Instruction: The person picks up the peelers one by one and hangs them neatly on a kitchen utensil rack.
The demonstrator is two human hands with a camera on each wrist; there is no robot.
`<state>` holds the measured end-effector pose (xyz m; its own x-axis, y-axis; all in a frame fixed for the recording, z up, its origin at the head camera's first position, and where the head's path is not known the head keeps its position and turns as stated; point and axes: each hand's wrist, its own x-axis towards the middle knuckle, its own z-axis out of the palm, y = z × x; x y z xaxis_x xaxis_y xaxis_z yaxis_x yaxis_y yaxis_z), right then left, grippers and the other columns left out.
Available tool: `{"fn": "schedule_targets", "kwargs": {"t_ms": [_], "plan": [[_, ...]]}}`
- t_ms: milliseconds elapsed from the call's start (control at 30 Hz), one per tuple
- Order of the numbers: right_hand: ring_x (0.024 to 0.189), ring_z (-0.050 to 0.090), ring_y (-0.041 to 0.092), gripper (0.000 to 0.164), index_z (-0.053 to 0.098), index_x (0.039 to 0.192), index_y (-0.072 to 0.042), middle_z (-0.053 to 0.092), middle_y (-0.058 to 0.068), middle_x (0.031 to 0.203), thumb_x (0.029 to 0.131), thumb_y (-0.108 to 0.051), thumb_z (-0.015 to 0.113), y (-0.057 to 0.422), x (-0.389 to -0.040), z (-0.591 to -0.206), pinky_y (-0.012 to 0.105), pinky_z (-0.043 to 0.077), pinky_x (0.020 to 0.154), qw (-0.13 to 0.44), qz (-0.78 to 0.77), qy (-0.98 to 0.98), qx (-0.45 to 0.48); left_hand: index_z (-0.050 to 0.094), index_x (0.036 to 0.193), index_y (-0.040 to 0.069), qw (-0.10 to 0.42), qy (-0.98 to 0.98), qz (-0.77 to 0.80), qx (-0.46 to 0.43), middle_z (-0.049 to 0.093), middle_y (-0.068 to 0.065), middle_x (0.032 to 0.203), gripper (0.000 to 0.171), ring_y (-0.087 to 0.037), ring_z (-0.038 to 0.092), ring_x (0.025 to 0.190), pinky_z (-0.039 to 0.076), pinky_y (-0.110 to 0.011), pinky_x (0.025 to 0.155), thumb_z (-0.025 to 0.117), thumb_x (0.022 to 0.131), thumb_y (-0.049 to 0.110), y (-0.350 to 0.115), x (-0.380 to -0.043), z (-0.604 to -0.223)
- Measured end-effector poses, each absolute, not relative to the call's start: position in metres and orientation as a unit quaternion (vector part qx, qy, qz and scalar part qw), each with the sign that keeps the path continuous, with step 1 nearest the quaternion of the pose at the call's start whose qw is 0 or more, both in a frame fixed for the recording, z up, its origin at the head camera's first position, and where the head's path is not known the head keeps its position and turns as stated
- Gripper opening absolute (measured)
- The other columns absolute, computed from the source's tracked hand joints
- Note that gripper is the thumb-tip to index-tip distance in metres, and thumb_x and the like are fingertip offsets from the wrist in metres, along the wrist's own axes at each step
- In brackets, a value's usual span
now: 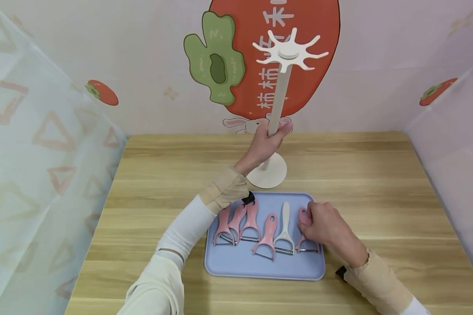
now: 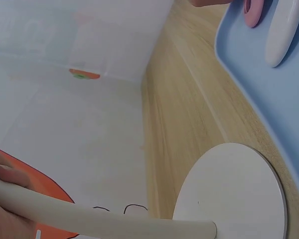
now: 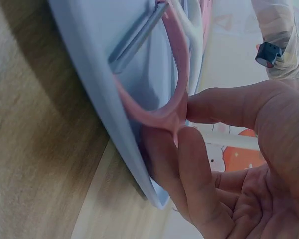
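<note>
My left hand [image 1: 266,142] grips the white post [image 1: 280,94] of an upright rack partway up; the post rises from a round white base [image 2: 234,191]. At its top spreads a ring of white hooks [image 1: 290,51], all bare. Over the right end of a blue tray [image 1: 260,269], my right hand [image 1: 325,223] pinches a pink peeler [image 3: 162,117] between thumb and fingers, just behind its blade loop. Left of it on the tray lie a white peeler [image 1: 285,221] and several more pink peelers [image 1: 269,236], blades toward me. The left forearm partly covers the tray's upper left corner.
The tray lies on a wood-grain table [image 1: 358,175], in front of the rack's base. Pale patterned sheets form walls at the back and both sides, the back one printed with a large red persimmon [image 1: 315,17].
</note>
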<state>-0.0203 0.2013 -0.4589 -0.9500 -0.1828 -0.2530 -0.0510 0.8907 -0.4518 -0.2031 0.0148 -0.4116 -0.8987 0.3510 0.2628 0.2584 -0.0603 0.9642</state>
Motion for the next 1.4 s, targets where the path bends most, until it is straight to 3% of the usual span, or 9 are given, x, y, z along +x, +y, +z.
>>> {"fn": "schedule_targets", "kwargs": {"t_ms": [267, 633, 1033, 1400], "plan": [[0.05, 0.051, 0.014, 0.025, 0.061, 0.083, -0.005, 0.053, 0.003, 0.062, 0.08, -0.02, 0.081, 0.201, -0.017, -0.454, 0.03, 0.043, 0.046, 0.163, -0.242, 0.955, -0.058, 0.04, 0.055, 0.009, 0.034, 0.696, 0.687, 0.204, 0.03, 0.001, 0.052, 0.054, -0.017, 0.028, 0.049, 0.019, -0.029, 0.049, 0.06, 0.103, 0.023, 0.018, -0.2, -0.411], [0.058, 0.056, 0.01, 0.03, 0.067, 0.105, -0.005, 0.063, -0.002, 0.072, 0.079, -0.011, 0.08, 0.203, -0.019, -0.424, 0.027, 0.049, 0.05, 0.168, -0.293, 0.935, -0.112, 0.04, 0.058, 0.01, 0.04, 0.708, 0.679, 0.189, 0.03, 0.001, 0.053, 0.053, -0.017, 0.029, 0.05, 0.021, -0.029, 0.051, 0.059, 0.103, 0.027, 0.018, -0.199, -0.412], [0.081, 0.076, 0.016, 0.036, 0.075, 0.119, -0.003, 0.079, 0.006, 0.094, 0.083, -0.008, 0.082, 0.213, -0.035, -0.41, 0.028, 0.061, 0.065, 0.029, -0.373, 0.913, -0.165, 0.042, 0.055, 0.009, 0.023, 0.712, 0.674, 0.194, 0.031, 0.001, 0.051, 0.055, -0.018, 0.029, 0.048, 0.019, -0.029, 0.048, 0.059, 0.103, 0.027, 0.017, -0.199, -0.412], [0.08, 0.077, 0.015, 0.043, 0.076, 0.119, 0.002, 0.08, 0.01, 0.102, 0.077, 0.002, 0.086, 0.218, -0.048, -0.391, 0.025, 0.06, 0.07, -0.133, -0.41, 0.873, -0.229, 0.04, 0.057, 0.009, -0.002, 0.706, 0.675, 0.214, 0.03, 0.001, 0.051, 0.052, -0.018, 0.027, 0.046, 0.02, -0.03, 0.048, 0.059, 0.103, 0.024, 0.018, -0.2, -0.412]]}}
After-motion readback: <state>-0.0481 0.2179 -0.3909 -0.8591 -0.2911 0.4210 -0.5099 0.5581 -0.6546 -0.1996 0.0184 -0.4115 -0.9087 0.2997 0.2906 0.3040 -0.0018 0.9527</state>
